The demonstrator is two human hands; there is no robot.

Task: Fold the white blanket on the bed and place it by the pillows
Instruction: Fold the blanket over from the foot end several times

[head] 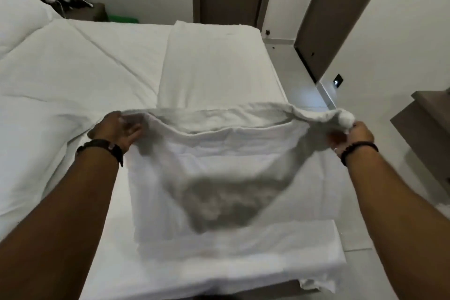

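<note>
My left hand [119, 126] and right hand [350, 135] each pinch a corner of the blanket [219, 165]; soft, light, limp cloth, best held at corners.

No readable text anywhere (labels, brands, numbers included).

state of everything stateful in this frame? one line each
white blanket: partly folded, lifted by two top corners, middle sagging onto the bed
left hand: grips the blanket's left corner
right hand: grips the bunched right corner
bed: made, sheet creased
pillow: lying at the head of the bed, far left
wardrobe door: swung open
</note>
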